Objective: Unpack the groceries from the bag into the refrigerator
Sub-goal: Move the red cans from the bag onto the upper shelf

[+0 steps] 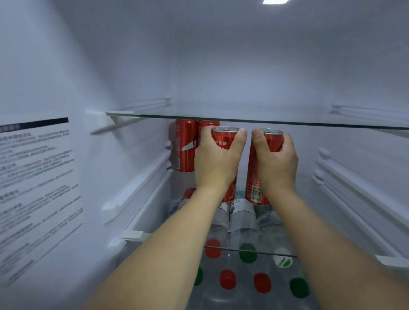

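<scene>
- As I look into the refrigerator, my left hand is wrapped around the upper part of one red can, and my right hand is wrapped around another red can; both sit at the centre of the frame, just under the upper glass shelf.
- Whether the cans' bases already touch the middle glass shelf I cannot tell; my wrists hide the left one's base.
- I judge these cans stiff, smooth-walled and moderately heavy if full; chilled metal may turn slippery, so a full wrap high on the body, as I have now, seems the right hold. A dropped can could dent, or knock the glass.
- Two more red cans stand upright at the back, left of centre, just beside my left hand.
- Below the middle shelf, in the lower centre, clear bottles lie on their sides, their red and green caps pointing toward me in rows.
- A printed label covers the left wall, blurred beyond reading.
- The bag is out of view.
</scene>
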`<state>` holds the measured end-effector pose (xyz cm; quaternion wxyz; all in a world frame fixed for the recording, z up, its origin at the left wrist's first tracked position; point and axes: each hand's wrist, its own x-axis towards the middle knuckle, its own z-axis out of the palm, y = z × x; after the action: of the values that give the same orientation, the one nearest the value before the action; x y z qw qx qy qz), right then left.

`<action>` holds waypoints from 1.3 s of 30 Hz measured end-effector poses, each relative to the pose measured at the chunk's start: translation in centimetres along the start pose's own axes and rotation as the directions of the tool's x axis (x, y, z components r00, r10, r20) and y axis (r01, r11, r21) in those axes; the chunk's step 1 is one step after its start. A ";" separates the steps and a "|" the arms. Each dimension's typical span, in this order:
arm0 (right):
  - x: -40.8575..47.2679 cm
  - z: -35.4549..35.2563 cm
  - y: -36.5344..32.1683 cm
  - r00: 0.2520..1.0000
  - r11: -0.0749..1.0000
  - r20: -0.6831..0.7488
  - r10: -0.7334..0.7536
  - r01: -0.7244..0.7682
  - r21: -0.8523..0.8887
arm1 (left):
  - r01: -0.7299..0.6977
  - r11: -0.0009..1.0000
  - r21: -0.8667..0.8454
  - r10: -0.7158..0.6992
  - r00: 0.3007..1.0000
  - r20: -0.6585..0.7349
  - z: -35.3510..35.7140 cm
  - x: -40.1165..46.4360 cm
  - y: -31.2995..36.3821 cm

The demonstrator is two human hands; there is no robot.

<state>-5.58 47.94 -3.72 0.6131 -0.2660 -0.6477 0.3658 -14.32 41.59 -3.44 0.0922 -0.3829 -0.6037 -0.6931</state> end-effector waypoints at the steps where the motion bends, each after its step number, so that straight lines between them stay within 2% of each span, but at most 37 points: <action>1: 0.2 0.1 0.2 1.000 1.000 0.001 -0.002 0.002 -0.002 | -0.003 1.000 0.002 0.003 1.000 0.000 0.2 0.2 -0.2; 13: 3.8 1.6 2.8 1.000 0.998 -0.006 -0.014 0.014 -0.060 | -0.069 0.997 0.026 0.069 0.998 -0.013 2.3 2.3 -2.8; 16: 4.1 1.6 3.3 1.000 0.998 -0.011 -0.023 0.023 -0.056 | -0.117 0.993 0.032 0.119 0.992 -0.044 2.7 2.3 -3.3; 19: 4.2 1.5 3.8 0.999 0.998 -0.005 -0.036 0.036 -0.047 | -0.215 0.976 0.037 0.216 0.976 -0.016 2.8 2.3 -4.1; 23: 4.2 1.6 4.7 0.996 0.997 0.070 -0.059 0.062 -0.047 | -0.282 0.952 0.122 0.283 0.959 0.007 3.0 2.5 -4.7; 32: 4.5 2.1 6.3 0.981 0.995 0.174 -0.084 0.091 -0.036 | -0.201 0.909 0.365 0.174 0.979 0.106 3.5 1.9 -5.4; 35: 4.7 2.5 7.3 0.977 0.987 0.212 -0.034 0.065 -0.144 | -0.176 0.897 0.404 0.127 0.981 0.146 3.4 1.7 -5.5; 39: 4.9 2.7 7.6 0.982 0.962 0.188 -0.005 0.056 -0.268 | -0.157 0.854 0.497 0.066 0.978 0.196 3.6 1.5 -5.6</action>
<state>-9.61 55.97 -6.83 0.5133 -0.3023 -0.7501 0.2872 -17.11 46.78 -6.87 0.1778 -0.4376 -0.7477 -0.4667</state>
